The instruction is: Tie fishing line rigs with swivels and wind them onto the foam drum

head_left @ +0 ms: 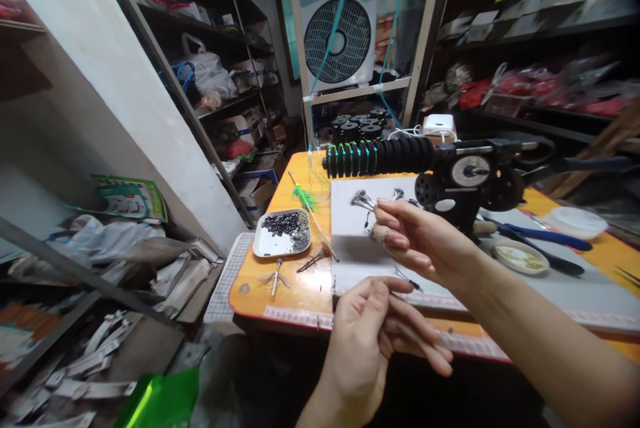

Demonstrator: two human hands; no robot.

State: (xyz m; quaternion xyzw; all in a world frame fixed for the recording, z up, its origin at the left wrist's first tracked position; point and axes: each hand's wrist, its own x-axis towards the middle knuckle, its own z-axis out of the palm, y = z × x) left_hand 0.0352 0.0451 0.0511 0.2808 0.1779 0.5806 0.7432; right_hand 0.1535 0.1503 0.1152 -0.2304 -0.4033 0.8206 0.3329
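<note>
My right hand [417, 238] is raised over the orange table [295, 295], fingers pinched on a small bundle of thin metal wire pieces [361, 200]. My left hand [373, 341] sits lower, near the table's front edge, thumb and fingers pinched on a thin dark wire [407, 279]. Both hands hover over a grey-white mat [350, 251]. Behind them stands a black winding machine [465, 178] with a ribbed black spindle [377, 156] wound with green thread.
A white tray of small black parts [283, 231] lies left of the mat, with a green feathered lure [305, 200] and loose hooks [276, 277] nearby. Blue pliers [545, 236] and small dishes [520, 257] lie right. A fan [340, 35] and cluttered shelves surround the table.
</note>
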